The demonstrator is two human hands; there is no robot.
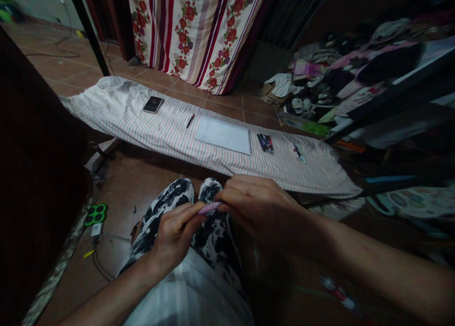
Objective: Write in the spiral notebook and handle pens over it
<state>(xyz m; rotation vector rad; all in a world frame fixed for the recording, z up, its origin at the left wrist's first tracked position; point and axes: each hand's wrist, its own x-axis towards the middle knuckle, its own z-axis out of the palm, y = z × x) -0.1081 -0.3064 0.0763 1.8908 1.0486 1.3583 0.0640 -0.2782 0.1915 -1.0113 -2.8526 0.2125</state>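
Between my two hands, above my lap, is a small pale pink, ridged, twisted-looking strip [209, 208]; its exact kind I cannot make out. My left hand [174, 229] pinches one end of it between thumb and fingers. The other end is in the closed fingers of my right hand [254, 198], which hide part of it. Beyond the hands, on a low bench covered with striped cloth [170, 136], lie a spiral notebook [223, 134], a pen [190, 121], a group of dark pens [265, 143] and a phone [153, 104].
A small light-coloured item [297, 151] lies at the bench's right end. A green-edged power strip [95, 214] with a cable is on the floor to the left, a bottle [336, 290] at lower right. Clothes [355, 70] are heaped behind; a floral curtain [199, 32] hangs at the back.
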